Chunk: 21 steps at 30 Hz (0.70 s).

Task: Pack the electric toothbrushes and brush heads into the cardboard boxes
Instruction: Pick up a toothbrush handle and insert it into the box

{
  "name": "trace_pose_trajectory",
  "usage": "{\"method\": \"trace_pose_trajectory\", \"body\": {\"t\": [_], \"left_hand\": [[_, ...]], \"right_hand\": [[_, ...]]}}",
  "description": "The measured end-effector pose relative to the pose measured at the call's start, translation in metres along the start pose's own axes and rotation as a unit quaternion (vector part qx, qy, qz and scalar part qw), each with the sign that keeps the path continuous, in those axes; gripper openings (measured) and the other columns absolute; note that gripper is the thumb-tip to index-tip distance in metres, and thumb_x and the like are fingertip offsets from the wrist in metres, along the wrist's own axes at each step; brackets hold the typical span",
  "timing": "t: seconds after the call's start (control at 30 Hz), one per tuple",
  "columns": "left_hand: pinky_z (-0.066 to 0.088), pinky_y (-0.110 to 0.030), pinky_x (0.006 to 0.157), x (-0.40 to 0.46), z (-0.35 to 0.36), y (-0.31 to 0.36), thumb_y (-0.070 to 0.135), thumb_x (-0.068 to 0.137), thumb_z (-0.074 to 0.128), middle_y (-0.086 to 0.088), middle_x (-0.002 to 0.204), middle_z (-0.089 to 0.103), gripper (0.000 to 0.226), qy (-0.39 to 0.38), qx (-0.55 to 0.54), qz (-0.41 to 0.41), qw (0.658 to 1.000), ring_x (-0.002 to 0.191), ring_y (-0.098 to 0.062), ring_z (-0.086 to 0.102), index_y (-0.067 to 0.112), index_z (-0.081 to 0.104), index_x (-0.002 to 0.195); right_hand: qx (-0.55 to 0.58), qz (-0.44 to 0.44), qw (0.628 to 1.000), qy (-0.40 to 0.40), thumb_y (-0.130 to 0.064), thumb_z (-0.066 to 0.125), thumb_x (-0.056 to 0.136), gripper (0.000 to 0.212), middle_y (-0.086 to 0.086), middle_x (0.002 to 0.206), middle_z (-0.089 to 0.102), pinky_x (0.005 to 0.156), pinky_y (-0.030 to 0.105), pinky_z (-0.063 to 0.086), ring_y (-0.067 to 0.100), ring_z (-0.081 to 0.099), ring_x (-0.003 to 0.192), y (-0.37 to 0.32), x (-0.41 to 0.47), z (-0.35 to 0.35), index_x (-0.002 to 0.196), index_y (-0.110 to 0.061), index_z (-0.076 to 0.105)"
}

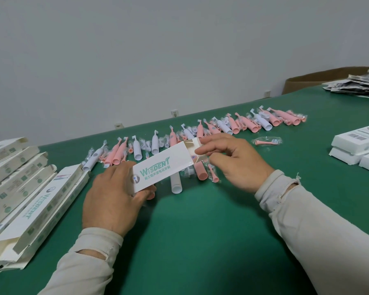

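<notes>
Head cam: left hand (113, 201) grips the near end of a white Wisdent box (160, 167), held just above the green table (200, 241). Right hand (230, 158) pinches the flaps at its open far end. Row of pink and white toothbrushes (200, 128) lies behind; empty boxes (30, 188) stacked at left.

The white printed cardboard box (158, 170) held above the green table (200, 241) hides the left hand's (113, 199) fingertips and the upper parts of a white toothbrush handle (176, 184) and a pink toothbrush handle (201, 171) — its contents cannot be told. At the table's left edge, the stack of flat white boxes (19, 199) is cut off; at the far right corner, grey printed leaflets (358, 84) — text unreadable.
</notes>
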<state>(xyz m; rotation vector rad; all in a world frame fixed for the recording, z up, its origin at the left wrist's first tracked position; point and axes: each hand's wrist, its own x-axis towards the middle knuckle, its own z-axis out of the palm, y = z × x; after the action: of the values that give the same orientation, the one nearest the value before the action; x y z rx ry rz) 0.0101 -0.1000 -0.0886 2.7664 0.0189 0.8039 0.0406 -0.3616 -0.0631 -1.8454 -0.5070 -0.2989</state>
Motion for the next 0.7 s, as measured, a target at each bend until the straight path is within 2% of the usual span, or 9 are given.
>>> {"method": "trace_pose_trajectory", "body": {"t": [0.1,0.17,0.23,0.27,0.37,0.47,0.53,0.6,0.7], "left_hand": [[0.048,-0.041,0.078,-0.001,0.0,0.0,0.052,0.073,0.079,0.002,0.112,0.064,0.059,0.006,0.004,-0.007,1.0,0.101,-0.026,0.055,0.03,0.053,0.121],[0.048,-0.041,0.077,-0.001,0.0,-0.001,0.052,0.073,0.079,0.001,0.111,0.064,0.059,0.012,0.005,-0.009,1.0,0.1,-0.027,0.055,0.029,0.053,0.121],[0.048,-0.041,0.075,-0.002,-0.001,0.0,0.052,0.073,0.08,0.001,0.109,0.065,0.059,0.019,0.004,-0.008,1.0,0.099,-0.027,0.056,0.028,0.054,0.121],[0.048,-0.04,0.074,-0.002,0.0,0.0,0.052,0.073,0.08,0.001,0.109,0.065,0.06,0.02,0.005,-0.007,1.0,0.099,-0.027,0.056,0.029,0.054,0.121],[0.048,-0.039,0.074,-0.003,0.0,0.002,0.054,0.073,0.08,0.003,0.109,0.064,0.06,0.015,-0.005,-0.009,1.0,0.1,-0.026,0.056,0.033,0.052,0.121],[0.048,-0.039,0.075,-0.002,0.0,0.001,0.055,0.075,0.077,0.004,0.109,0.063,0.058,0.013,-0.01,-0.015,1.0,0.1,-0.025,0.055,0.033,0.051,0.122],[0.05,-0.041,0.076,-0.001,-0.001,0.0,0.056,0.076,0.076,0.004,0.111,0.062,0.059,0.008,-0.004,-0.02,1.0,0.101,-0.025,0.055,0.033,0.051,0.124],[0.051,-0.042,0.079,-0.001,-0.001,0.0,0.056,0.076,0.075,0.004,0.112,0.062,0.059,0.002,0.002,-0.022,1.0,0.103,-0.025,0.055,0.033,0.05,0.125],[0.052,-0.042,0.08,0.0,-0.002,0.0,0.055,0.076,0.075,0.005,0.113,0.062,0.059,-0.002,0.007,-0.019,1.0,0.103,-0.025,0.055,0.033,0.051,0.125]], "right_hand": [[-0.015,-0.007,1.0,-0.02,-0.005,0.061,0.087,0.039,-0.016,0.121,0.06,0.087,0.008,0.046,0.0,0.061,0.104,0.0,-0.002,0.005,0.087,-0.043,0.071],[0.014,0.001,1.0,-0.016,-0.002,0.06,0.087,0.041,-0.014,0.116,0.062,0.074,0.009,0.05,0.007,0.065,0.098,0.0,-0.003,0.009,0.09,-0.041,0.071],[0.06,0.018,0.998,-0.026,0.002,0.059,0.088,0.043,-0.018,0.099,0.068,0.061,0.011,0.049,0.01,0.066,0.077,-0.002,-0.004,0.013,0.092,-0.039,0.073],[0.07,0.023,0.997,-0.039,0.002,0.059,0.088,0.043,-0.021,0.086,0.069,0.058,0.01,0.045,0.005,0.063,0.068,-0.002,-0.004,0.014,0.093,-0.038,0.073],[0.075,0.027,0.995,-0.055,-0.003,0.063,0.09,0.033,-0.022,0.073,0.07,0.057,0.007,0.041,-0.003,0.06,0.065,-0.002,-0.005,0.02,0.099,-0.034,0.073],[0.13,0.066,0.989,0.012,-0.011,0.069,0.089,0.021,-0.002,0.093,0.073,0.05,0.015,0.044,0.017,0.063,0.067,0.0,-0.003,0.02,0.101,-0.028,0.068],[0.098,0.047,0.994,0.022,-0.011,0.069,0.089,0.019,-0.013,0.085,0.071,0.05,0.015,0.045,0.012,0.061,0.059,0.002,-0.002,0.017,0.102,-0.026,0.067],[0.047,0.022,0.999,-0.002,-0.011,0.068,0.091,0.023,-0.022,0.074,0.065,0.054,0.013,0.045,0.001,0.057,0.054,0.003,-0.003,0.015,0.102,-0.031,0.068],[-0.001,0.01,1.0,-0.022,-0.016,0.067,0.091,0.024,-0.015,0.083,0.064,0.068,0.018,0.049,0.009,0.067,0.073,0.005,-0.004,0.017,0.099,-0.039,0.067]]}}
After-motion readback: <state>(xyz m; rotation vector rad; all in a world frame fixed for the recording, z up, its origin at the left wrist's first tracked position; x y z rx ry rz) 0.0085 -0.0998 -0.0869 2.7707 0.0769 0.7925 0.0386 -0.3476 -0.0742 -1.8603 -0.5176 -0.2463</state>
